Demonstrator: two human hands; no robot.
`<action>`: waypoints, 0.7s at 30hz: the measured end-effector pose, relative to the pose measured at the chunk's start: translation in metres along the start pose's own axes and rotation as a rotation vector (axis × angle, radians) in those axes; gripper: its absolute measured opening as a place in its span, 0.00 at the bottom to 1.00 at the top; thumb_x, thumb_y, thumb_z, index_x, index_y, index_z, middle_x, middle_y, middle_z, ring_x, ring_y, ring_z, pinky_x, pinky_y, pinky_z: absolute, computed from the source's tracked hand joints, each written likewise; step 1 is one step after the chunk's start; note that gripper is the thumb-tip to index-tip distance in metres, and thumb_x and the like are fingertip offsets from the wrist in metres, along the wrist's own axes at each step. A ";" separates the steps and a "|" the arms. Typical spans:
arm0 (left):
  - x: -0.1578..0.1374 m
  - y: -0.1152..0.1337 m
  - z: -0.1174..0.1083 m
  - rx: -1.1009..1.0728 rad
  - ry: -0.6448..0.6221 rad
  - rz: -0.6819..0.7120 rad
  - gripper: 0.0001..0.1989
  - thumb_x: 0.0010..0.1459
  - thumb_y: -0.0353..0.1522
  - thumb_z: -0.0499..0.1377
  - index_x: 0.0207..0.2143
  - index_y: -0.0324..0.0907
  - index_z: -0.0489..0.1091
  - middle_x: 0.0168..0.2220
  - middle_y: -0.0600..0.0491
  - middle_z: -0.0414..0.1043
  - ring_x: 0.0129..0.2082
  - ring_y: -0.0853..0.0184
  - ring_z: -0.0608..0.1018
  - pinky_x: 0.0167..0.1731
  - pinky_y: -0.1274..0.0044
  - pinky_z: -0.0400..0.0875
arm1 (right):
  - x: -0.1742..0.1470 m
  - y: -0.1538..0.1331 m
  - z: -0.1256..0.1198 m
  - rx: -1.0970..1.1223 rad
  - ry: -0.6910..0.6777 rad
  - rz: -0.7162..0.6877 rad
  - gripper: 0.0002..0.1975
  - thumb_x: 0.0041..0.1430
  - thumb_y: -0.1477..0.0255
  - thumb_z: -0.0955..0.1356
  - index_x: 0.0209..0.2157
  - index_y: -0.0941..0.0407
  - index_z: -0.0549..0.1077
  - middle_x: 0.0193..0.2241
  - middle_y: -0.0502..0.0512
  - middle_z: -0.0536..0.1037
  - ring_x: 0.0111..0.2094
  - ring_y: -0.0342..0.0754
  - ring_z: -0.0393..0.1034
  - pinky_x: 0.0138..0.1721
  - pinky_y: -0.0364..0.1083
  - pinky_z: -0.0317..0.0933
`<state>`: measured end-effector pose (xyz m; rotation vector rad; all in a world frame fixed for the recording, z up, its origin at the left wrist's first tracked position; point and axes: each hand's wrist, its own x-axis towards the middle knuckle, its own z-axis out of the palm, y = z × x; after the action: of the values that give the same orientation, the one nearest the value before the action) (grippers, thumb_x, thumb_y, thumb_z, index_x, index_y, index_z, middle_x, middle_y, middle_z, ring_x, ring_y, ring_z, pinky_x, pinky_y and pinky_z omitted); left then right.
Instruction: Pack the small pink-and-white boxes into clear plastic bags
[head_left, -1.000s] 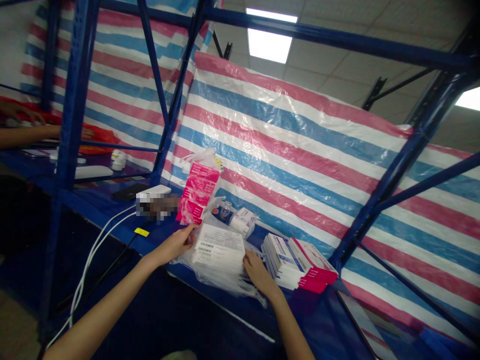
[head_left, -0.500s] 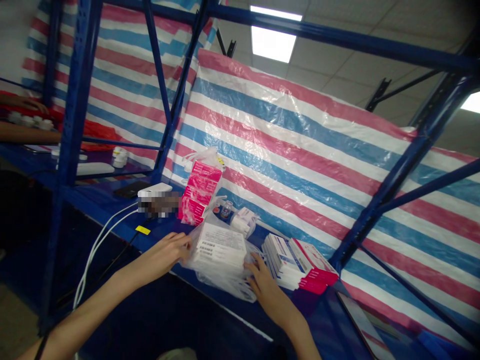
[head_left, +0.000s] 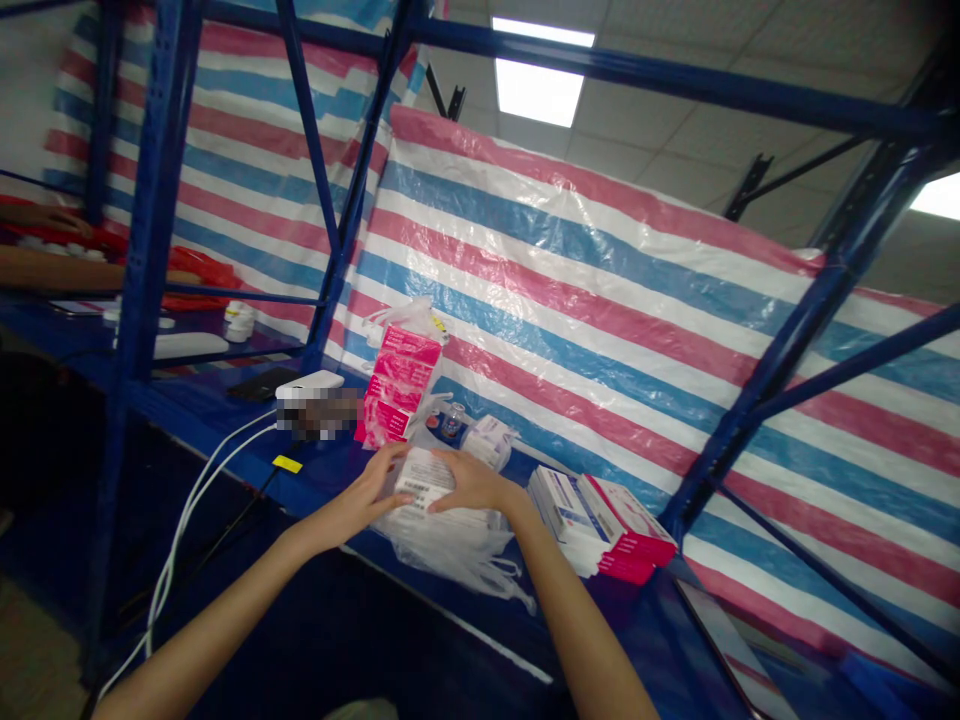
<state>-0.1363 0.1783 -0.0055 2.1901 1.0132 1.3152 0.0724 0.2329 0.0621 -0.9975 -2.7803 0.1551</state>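
A stack of white boxes (head_left: 424,470) with barcodes lies inside a thin clear plastic bag (head_left: 457,550) near the front edge of the blue shelf. My left hand (head_left: 375,492) clasps the left end of the stack, thumb in front and fingers behind. Over the top reaches my right hand (head_left: 474,482), its thumb and fingers spread across the boxes and gripping them. The bag's loose handles trail to the lower right. Just behind stands a bagged stack of pink boxes (head_left: 401,375).
White-and-blue boxes (head_left: 570,515) and pink-and-white boxes (head_left: 626,525) are stacked to the right, near a tablet (head_left: 731,640). Behind are a small bottle (head_left: 452,422) and a bagged white box (head_left: 489,440). White cables (head_left: 180,520) hang at left. Another person's arm (head_left: 60,270) shows far left.
My right hand has moved left and up from the stack's right end onto its top. My left hand has shifted slightly right and closed around the left end. The bag's handles now lie further right.
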 end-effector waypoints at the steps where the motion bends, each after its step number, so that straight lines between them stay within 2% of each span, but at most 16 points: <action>1: 0.000 -0.006 0.002 -0.035 -0.014 -0.021 0.29 0.57 0.38 0.55 0.56 0.43 0.44 0.56 0.43 0.52 0.57 0.61 0.60 0.55 0.64 0.57 | 0.006 0.005 0.000 0.054 -0.013 -0.008 0.44 0.35 0.58 0.74 0.55 0.57 0.60 0.50 0.63 0.68 0.50 0.56 0.64 0.50 0.54 0.57; 3: -0.002 -0.016 0.004 -0.099 -0.049 -0.054 0.31 0.57 0.38 0.54 0.58 0.44 0.41 0.58 0.42 0.50 0.57 0.60 0.60 0.55 0.64 0.58 | 0.009 0.010 0.000 0.138 0.018 -0.034 0.45 0.32 0.58 0.75 0.54 0.56 0.60 0.49 0.61 0.69 0.48 0.55 0.65 0.48 0.52 0.58; 6: -0.005 -0.025 0.002 -0.145 -0.115 -0.060 0.33 0.58 0.38 0.52 0.60 0.45 0.38 0.60 0.40 0.48 0.57 0.60 0.61 0.54 0.63 0.59 | 0.002 0.007 -0.004 0.225 0.089 -0.018 0.44 0.33 0.60 0.75 0.54 0.54 0.59 0.47 0.58 0.69 0.46 0.52 0.65 0.46 0.50 0.59; 12: 0.001 -0.028 -0.001 0.069 -0.076 -0.035 0.34 0.59 0.40 0.50 0.62 0.46 0.36 0.63 0.42 0.44 0.59 0.60 0.58 0.55 0.65 0.58 | -0.016 0.007 -0.013 0.454 0.268 0.187 0.39 0.35 0.62 0.75 0.50 0.53 0.59 0.42 0.54 0.69 0.46 0.50 0.64 0.47 0.50 0.57; 17: 0.010 -0.031 -0.001 0.312 -0.106 -0.022 0.26 0.60 0.42 0.48 0.58 0.42 0.55 0.58 0.45 0.57 0.58 0.59 0.60 0.56 0.65 0.54 | -0.019 0.014 -0.022 0.667 0.427 0.242 0.35 0.37 0.63 0.74 0.47 0.53 0.58 0.42 0.54 0.69 0.45 0.47 0.65 0.46 0.48 0.58; 21: 0.017 -0.022 -0.007 0.449 -0.065 -0.002 0.19 0.62 0.36 0.45 0.51 0.43 0.65 0.53 0.46 0.64 0.54 0.61 0.65 0.53 0.65 0.57 | -0.021 0.015 -0.026 0.669 0.566 0.293 0.34 0.35 0.63 0.74 0.45 0.53 0.58 0.42 0.54 0.69 0.46 0.49 0.64 0.47 0.49 0.58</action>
<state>-0.1457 0.2050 -0.0059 2.5297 1.3921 1.0847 0.1031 0.2322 0.0818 -1.0373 -1.8606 0.6717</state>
